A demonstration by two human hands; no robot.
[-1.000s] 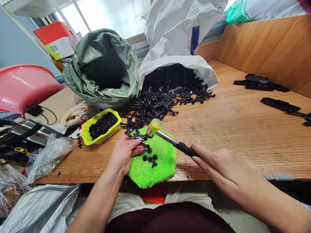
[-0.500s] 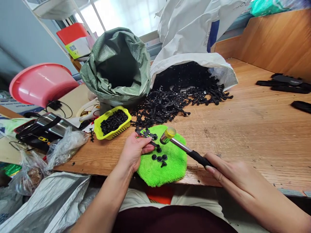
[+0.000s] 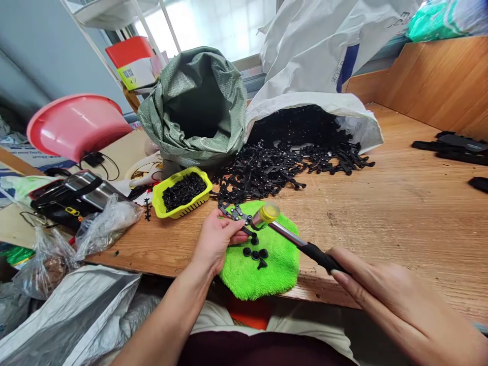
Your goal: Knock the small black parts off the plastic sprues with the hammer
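At left hand [image 3: 214, 240]: black strips [image 3: 237, 213], pinched. Within right hand [image 3: 385, 290]: hammer [image 3: 288, 234], held in closed grip. Just beside left hand: small black pieces [image 3: 255, 255] on green cloth [image 3: 263, 282].

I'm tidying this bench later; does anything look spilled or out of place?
Yes: black parts spread from the white sack onto the table, as if spilled, and one black piece lies apart, left of the yellow basket.

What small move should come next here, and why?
Probably a light tap with the hammer on the black part: the left hand pinches that part over the green cloth, and the right hand holds the hammer with its head close by; contact is unclear.
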